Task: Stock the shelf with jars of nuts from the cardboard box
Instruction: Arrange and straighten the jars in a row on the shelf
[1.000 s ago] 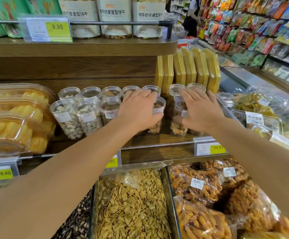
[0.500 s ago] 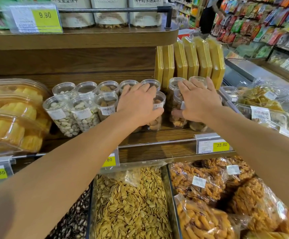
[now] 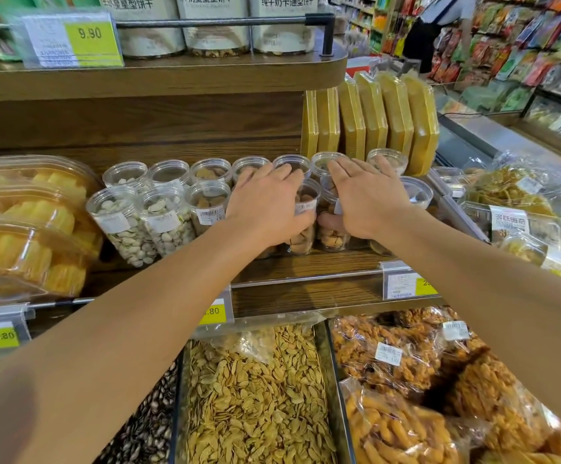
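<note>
Clear round jars of nuts stand in two rows on the wooden shelf (image 3: 306, 264). My left hand (image 3: 267, 204) lies over the middle jars, fingers reaching the back-row lids, thumb wrapped round the labelled front jar (image 3: 306, 234). My right hand (image 3: 371, 199) covers the jars beside it, fingers spread over the lids, thumb against the front of a jar of nuts (image 3: 332, 237). The two jars stand almost touching. Jars of pistachios (image 3: 122, 226) stand at the left. No cardboard box is in view.
Yellow flat packs (image 3: 389, 118) lean at the back right. Clear tubs of yellow snacks (image 3: 21, 236) are stacked to the left. Below are bins of seeds (image 3: 255, 396) and bagged snacks (image 3: 406, 363). An upper shelf (image 3: 172, 77) overhangs. A person (image 3: 439, 28) stands in the aisle.
Both hands have drawn closer together on the shelf, closing the gap between the two middle jars. The view has dropped slightly.
</note>
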Demonstrator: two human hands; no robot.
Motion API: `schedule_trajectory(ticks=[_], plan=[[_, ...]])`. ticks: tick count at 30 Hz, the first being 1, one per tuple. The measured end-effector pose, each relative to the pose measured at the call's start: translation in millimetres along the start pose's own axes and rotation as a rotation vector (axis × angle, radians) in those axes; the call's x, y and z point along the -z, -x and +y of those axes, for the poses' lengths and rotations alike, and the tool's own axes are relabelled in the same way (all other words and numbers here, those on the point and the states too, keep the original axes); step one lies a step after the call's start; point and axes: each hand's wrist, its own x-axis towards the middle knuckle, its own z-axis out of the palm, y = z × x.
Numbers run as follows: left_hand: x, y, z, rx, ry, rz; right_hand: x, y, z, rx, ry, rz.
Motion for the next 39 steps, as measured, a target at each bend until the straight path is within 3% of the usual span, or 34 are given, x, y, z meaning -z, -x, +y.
schedule_trajectory(ticks=[5,11,17,28,39], plan=[[0.5,-0.8,-0.5,0.004,0.004,-0.005,11.3,7.7,2.1,-0.009,-0.095,-0.065],[4.1,-6.3,4.1,0.014,0.026,0.001,14.8,36.5,56.9,-0.146,-0.348,0.079],[7.0,-10.0,8.9,0.035,0.038,-0.005,-14.3,14.0,68.9,-0.257,-0.414,-0.070],[-2.1,-13.2,2.9,0.056,0.056,0.009,-22.9,0.0,55.0,-0.131,-0.363,-0.079],[-4.7,-13.7,0.5,0.042,0.068,0.005,-21.2,0.4,49.5,-0.164,-0.383,-0.080]])
